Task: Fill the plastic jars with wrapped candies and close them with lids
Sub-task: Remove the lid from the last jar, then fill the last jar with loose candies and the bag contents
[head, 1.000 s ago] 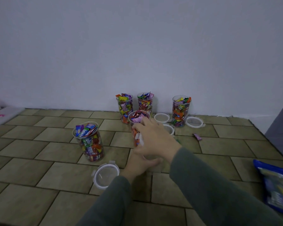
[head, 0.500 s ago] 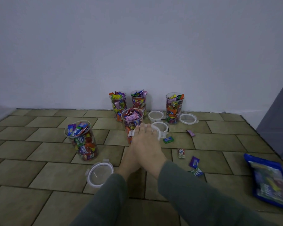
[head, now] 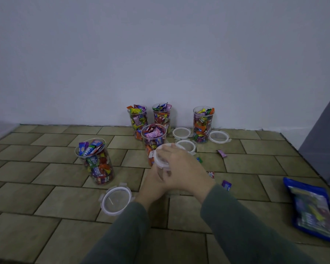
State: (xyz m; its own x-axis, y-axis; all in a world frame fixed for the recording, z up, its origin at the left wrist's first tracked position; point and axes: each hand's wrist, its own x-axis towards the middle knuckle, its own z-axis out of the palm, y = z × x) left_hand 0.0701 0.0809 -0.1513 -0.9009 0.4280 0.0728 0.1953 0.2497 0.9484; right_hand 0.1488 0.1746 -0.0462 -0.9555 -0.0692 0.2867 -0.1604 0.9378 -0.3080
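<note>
- While both hands met over it, the lid sat under the right hand; whether a jar stood beneath could not be told, as the hands hid that spot.
- Right hand lay across the lid with fingers curled over its rim, gripping it. Left hand sat lower, mostly covered by the right; what it held, or how far its fingers were closed, could not be told.
- Just behind the hands stood an open jar heaped with wrapped candies. Two more full jars stood by the wall, a fourth to the right, a fifth to the left; all without lids.
- Loose lids lay on the tiled floor: one near the left sleeve, three between the rear jars.
- Stray candies lay right of the hands; a blue bag well apart at far right.
- Risk, as judged: candies heaped above a rim could stop a lid seating, so the clips would not catch. Pressing hard off-centre could tip a jar and knock the one behind.
</note>
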